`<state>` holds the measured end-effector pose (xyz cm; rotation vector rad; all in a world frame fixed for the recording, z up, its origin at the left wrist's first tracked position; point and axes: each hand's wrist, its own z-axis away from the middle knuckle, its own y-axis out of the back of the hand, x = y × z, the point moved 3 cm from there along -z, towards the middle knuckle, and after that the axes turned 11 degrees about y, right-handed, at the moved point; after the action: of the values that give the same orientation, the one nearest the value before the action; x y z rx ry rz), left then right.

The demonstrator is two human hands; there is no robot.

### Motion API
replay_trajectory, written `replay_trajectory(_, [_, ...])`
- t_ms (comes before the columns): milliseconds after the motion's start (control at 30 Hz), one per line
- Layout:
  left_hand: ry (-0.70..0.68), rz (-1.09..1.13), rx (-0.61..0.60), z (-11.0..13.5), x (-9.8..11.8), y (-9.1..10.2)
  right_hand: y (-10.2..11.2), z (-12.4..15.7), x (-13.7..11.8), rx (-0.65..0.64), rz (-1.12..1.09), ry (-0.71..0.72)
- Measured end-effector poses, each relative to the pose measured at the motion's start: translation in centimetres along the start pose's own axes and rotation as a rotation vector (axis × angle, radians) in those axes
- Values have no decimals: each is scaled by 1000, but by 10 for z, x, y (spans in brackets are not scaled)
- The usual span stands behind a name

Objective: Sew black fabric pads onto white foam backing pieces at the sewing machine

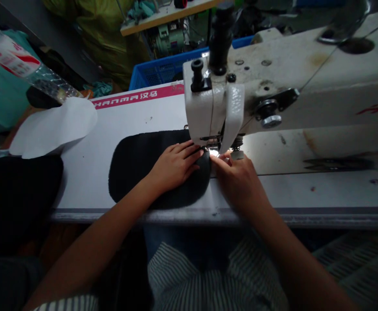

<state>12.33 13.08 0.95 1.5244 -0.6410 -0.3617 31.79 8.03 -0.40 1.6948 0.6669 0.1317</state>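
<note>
A black fabric piece (137,160) with rounded corners lies flat on the white sewing table (127,119), its right edge by the lit needle area of the sewing machine (201,103). On top of it rests my left hand (176,166), fingers stretched out and palm down. My right hand (237,177) is at the fabric's right edge, under the machine head, with thumb and fingers drawn together. Whatever its fingertips pinch is too small and partly hidden to make out.
Thread snips (341,164) lie on the machine bed at right. At left are a white cut piece (55,125), a dark fabric stack (20,194) and a plastic bottle (23,60). A blue crate (163,69) stands behind the table; beyond it is a person in yellow clothing (101,39).
</note>
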Motion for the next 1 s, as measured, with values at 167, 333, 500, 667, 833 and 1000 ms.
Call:
replay_trajectory(167, [-37,93,20,14,-3,6,6,38,-17,123,-120,92])
replay_trajectory(333, [-81,225,-75,67,9,16,7,58,-46,136,-163,175])
replay_trajectory(500, [-26,335,-48,92,11,13,4,55,-53,182,-259,145])
replay_trajectory(667, [33,549,-82,86,-2,12,5,56,-64,188,-298,151])
replay_trajectory(833, [12,570,-98,86,-3,14,5,55,-81,165,-318,190])
replay_trajectory(1000, [14,620,-139,86,-6,14,4,55,-80,202,-278,117])
